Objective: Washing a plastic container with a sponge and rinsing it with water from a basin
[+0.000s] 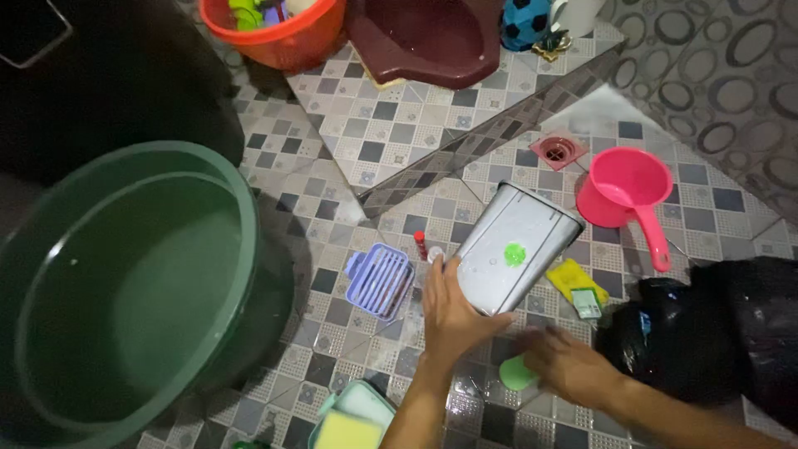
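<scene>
Grey plastic bin [515,258], tilted on the tiled floor [391,141]: your left hand [453,312] clasps its lower edge, steadying. Your right hand [565,362], blurred, is closed over a green sponge [517,374] just below the bin. Step, as judged: scrubbing; next, sponge to bin wall. Nearby: lilac soap tray [381,281], pink dipper [628,193].

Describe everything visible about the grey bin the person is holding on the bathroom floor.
The grey bin is a rectangular container that looks like plastic, with a darker rim at its open end. It lies tilted, opening pointing away toward the pink dipper. A round green sticker sits on its wet-looking side. The left hand grips its lower edge; the right hand holds a green sponge just below.
</scene>
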